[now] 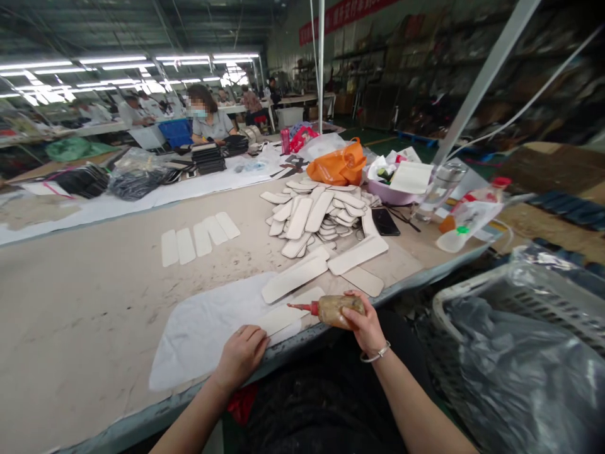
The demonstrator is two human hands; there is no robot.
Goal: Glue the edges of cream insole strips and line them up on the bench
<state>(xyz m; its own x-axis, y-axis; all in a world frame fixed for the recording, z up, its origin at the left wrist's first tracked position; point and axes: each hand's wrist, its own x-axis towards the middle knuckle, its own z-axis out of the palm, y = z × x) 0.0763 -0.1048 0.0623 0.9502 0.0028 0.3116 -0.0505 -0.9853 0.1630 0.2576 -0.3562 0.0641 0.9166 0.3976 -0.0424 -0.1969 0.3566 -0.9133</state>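
Note:
My right hand point(362, 321) is wrapped around a squeeze bottle point(338, 311) with a brownish, stained body and a red nozzle. The bottle lies nearly level, its tip pointing left over a long white panel point(283, 320). At that panel's near left end, my left hand point(244, 354) has its fingers curled together and pressed on it. Beneath the panel is a white cloth point(198, 325). More white panels point(295, 279) lie just beyond the bottle, some overlapping. Farther back stands a loose heap of rounded pale panels point(314, 214).
Several pale panels point(202, 239) lie in a row at left. Behind the heap are an orange bag point(338, 165) and a purple basin point(390, 194); a phone point(385, 222) lies beside it. A plastic-lined crate point(444, 302) stands at right. A co-worker point(210, 123) sits across the table.

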